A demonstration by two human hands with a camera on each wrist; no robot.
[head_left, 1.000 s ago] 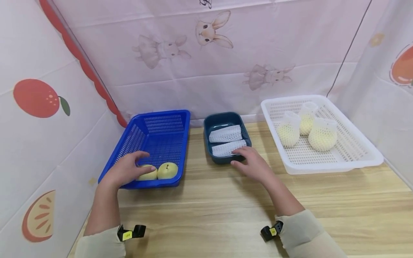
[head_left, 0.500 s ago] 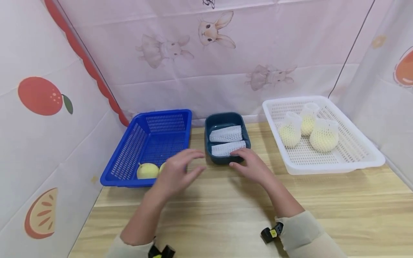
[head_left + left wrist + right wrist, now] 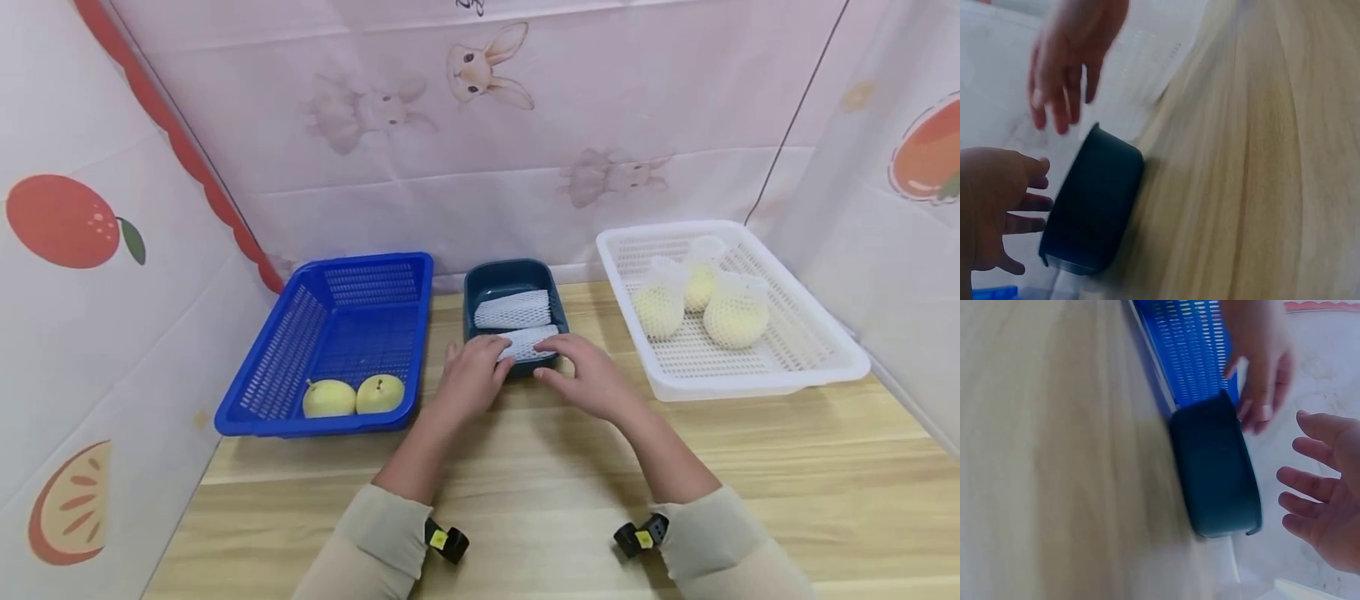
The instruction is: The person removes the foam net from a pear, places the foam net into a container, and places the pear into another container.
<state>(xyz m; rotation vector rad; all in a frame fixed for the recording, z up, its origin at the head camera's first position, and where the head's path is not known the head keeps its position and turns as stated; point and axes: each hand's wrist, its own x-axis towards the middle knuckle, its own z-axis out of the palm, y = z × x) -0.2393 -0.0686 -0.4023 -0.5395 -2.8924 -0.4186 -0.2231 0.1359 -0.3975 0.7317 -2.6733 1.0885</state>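
A dark teal box (image 3: 491, 279) holds two white foam net sleeves, the back sleeve (image 3: 513, 310) and the front sleeve (image 3: 528, 340). My left hand (image 3: 471, 377) is over the box's front left corner, fingers reaching above the front sleeve. From the right, my right hand (image 3: 588, 382) has its fingertips over that sleeve's other end. Both wrist views show spread, relaxed fingers above the box's rim, with nothing gripped. The sleeves are hidden behind the box wall in the left wrist view. Two pale yellow pears (image 3: 328, 398) lie in the blue basket (image 3: 258, 383).
The blue basket stands left of the box on the wooden table (image 3: 525, 517). To the right, a white basket (image 3: 757, 382) contains three pears (image 3: 737, 317) in foam nets. Printed cloth walls (image 3: 465, 150) close off the back and sides.
My left hand has left the pears in the blue basket and moved right to the teal box. My right hand has stayed near the box's right side. The head view has shifted slightly.
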